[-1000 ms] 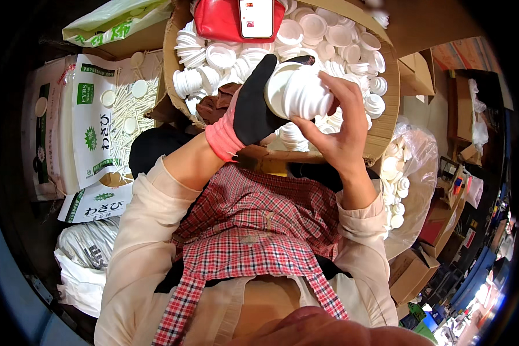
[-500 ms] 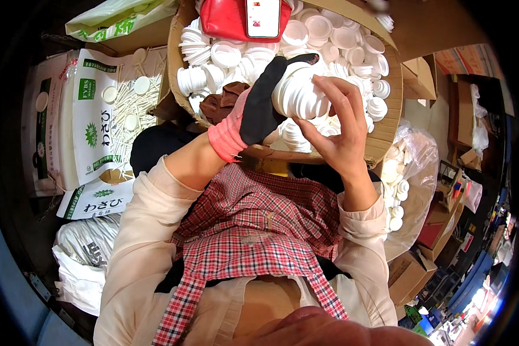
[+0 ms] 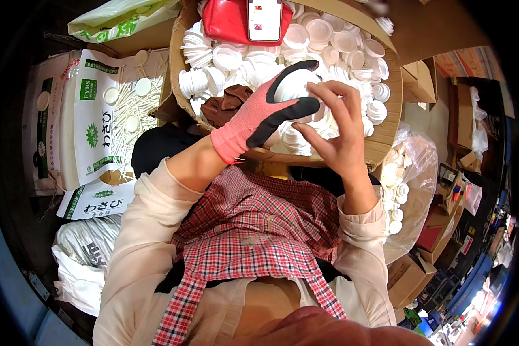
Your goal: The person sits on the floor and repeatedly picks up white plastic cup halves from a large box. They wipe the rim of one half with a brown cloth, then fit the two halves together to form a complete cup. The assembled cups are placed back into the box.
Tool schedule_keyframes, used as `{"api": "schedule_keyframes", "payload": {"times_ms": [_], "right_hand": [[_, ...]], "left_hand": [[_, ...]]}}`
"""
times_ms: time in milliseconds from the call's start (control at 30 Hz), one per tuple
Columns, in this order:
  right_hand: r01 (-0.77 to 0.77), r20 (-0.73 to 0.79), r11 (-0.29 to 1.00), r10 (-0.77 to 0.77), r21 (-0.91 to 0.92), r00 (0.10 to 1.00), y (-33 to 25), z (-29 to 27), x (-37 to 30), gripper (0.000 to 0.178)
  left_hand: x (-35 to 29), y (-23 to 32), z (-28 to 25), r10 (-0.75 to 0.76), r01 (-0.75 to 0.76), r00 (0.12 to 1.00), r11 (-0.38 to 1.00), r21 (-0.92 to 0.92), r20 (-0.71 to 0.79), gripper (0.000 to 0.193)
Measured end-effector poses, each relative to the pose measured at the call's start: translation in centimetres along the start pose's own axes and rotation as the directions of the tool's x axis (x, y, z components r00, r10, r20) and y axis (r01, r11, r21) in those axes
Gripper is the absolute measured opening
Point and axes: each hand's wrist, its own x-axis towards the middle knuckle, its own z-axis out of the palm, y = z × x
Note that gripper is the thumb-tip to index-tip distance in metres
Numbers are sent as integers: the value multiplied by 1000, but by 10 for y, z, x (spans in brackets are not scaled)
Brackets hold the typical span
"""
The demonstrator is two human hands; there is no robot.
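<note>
A stack of round white plastic lids (image 3: 294,85) is held in my left hand (image 3: 259,112), which wears a pink glove with black-coated fingers. The glove's thumb and fingers wrap the stack from both sides. My bare right hand (image 3: 341,127) is just right of the stack, its fingers curved and thumb apart; the index fingertip is at the stack's edge. No lid shows plainly between its fingers. Below both hands is a large cardboard box (image 3: 388,124) full of similar white lids (image 3: 343,41), some in stacks and some loose.
A red pouch (image 3: 228,23) and a phone (image 3: 264,20) lie on the lids at the far side. Brown cloth (image 3: 228,106) rests at the box's left. Further left, thin white sticks (image 3: 135,104) fill an opened printed sack (image 3: 92,115). A clear bag of white pieces (image 3: 415,190) stands right.
My left hand has turned over, so the pink back of the glove now shows and the stack is tilted. My right hand keeps its curved shape beside it, with slight movement.
</note>
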Motion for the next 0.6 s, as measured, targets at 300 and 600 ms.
{"api": "schedule_keyframes", "payload": {"times_ms": [300,600], "right_hand": [[-381,-116,650,586,658,802,32,28,-5,60],[-449,-36,562,650,695,759,34,25,-10,52]], "left_hand": [[2,-36,7,222,-246,969,893,377,106,71],[-10,-35,15,157,-167,986,883,439,60,79]]}}
